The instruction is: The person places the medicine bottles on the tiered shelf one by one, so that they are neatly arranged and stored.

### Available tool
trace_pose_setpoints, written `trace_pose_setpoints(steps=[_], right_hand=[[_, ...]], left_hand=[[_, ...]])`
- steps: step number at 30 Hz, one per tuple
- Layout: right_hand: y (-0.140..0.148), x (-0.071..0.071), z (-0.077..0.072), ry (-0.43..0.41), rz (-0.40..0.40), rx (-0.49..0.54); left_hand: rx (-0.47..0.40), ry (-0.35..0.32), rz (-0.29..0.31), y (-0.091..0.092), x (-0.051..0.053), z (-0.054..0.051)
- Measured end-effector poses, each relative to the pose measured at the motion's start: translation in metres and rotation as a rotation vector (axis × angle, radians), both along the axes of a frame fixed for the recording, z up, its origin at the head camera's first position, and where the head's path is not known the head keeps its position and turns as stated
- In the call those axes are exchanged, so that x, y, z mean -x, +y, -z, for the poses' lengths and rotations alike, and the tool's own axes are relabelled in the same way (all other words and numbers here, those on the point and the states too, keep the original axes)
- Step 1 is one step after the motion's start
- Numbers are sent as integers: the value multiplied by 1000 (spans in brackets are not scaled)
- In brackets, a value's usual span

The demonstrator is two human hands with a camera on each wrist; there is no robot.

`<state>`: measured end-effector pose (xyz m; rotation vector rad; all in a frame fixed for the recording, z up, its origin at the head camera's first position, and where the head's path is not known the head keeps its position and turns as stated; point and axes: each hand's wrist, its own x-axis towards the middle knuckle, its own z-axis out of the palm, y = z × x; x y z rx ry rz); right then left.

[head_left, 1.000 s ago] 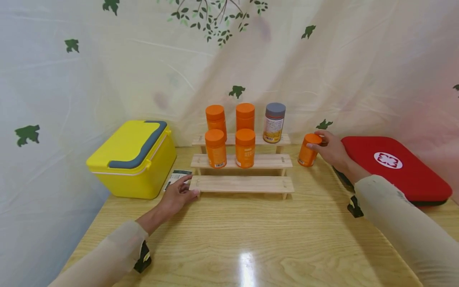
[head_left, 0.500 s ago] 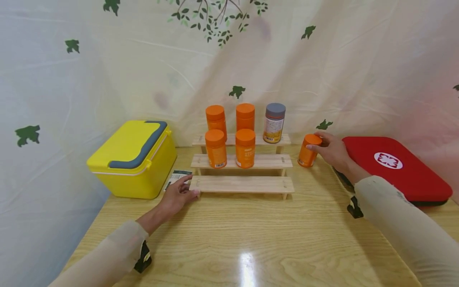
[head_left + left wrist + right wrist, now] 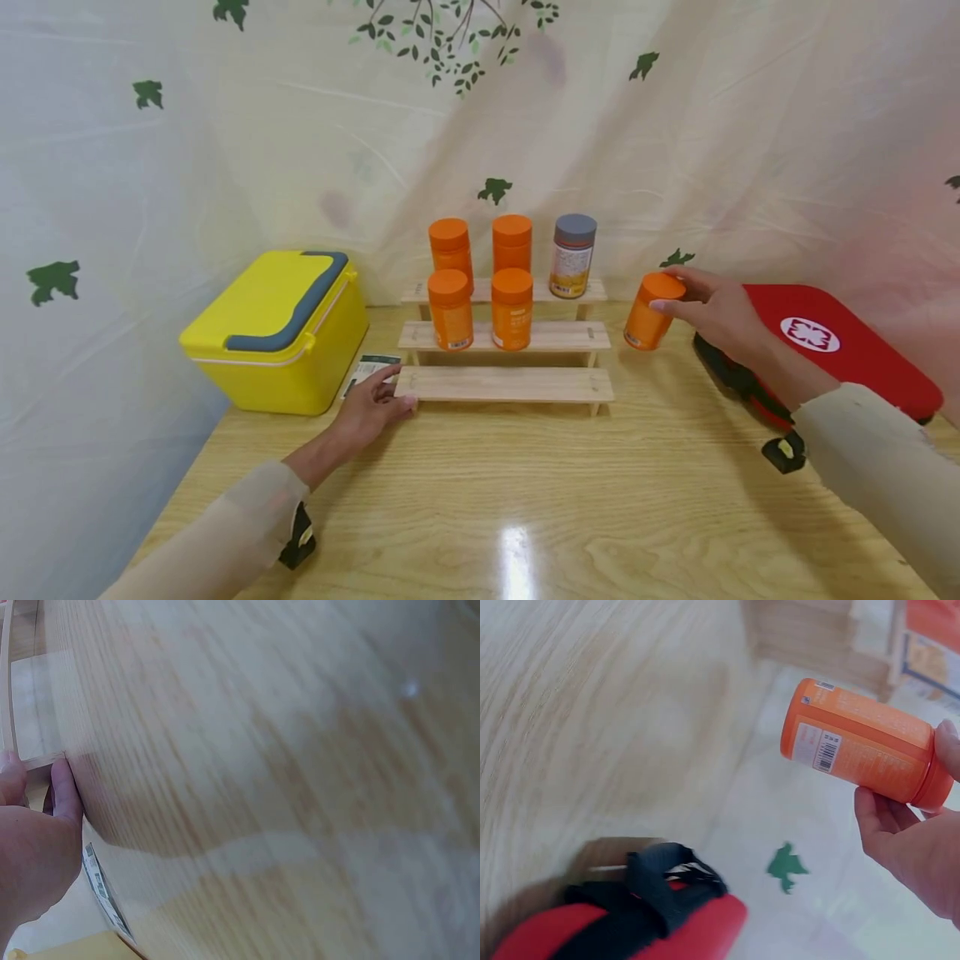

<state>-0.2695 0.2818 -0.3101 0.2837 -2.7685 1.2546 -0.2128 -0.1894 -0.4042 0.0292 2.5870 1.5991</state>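
Note:
My right hand [image 3: 723,321] grips an orange bottle [image 3: 651,315] near its orange lid, and the bottle leans slightly. In the right wrist view a barcode label shows on the bottle [image 3: 859,742]. My left hand [image 3: 372,408] holds the left end of the lowest step of a wooden three-step rack [image 3: 504,384]; in the left wrist view its thumb and fingers [image 3: 66,791] pinch the rack's end. On the top step stand two orange bottles [image 3: 512,242] and a grey-lidded bottle [image 3: 573,257]. The middle step bears two more orange bottles [image 3: 451,312].
A yellow box [image 3: 277,333] with a grey-blue handle stands left of the rack. Beside it lies a small printed card [image 3: 369,370]. A red first-aid case [image 3: 840,342] with a black strap [image 3: 656,889] is at the right. A leaf-patterned cloth hangs behind the table [image 3: 480,492].
My right hand has lifted the orange bottle a little, moving slightly right and toward me, and the bottle tilts more. My left hand stays at the rack's end.

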Motion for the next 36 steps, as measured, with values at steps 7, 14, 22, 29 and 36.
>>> trace_pose_setpoints(steps=[7, 14, 22, 29, 36], right_hand=[[-10, -21, -27, 44, -35, 22], [-32, -29, -48, 32, -85, 58], [-58, -25, -50, 46, -128, 110], [-74, -19, -45, 27, -155, 117], [-85, -11, -37, 19, -178, 150]], left_hand=[[-7, -4, -1, -1, -1, 2], [-6, -1, -7, -1, -2, 1], [-15, 8, 10, -1, -2, 1], [-10, 13, 10, -1, -3, -1], [3, 29, 13, 0, -3, -2]])
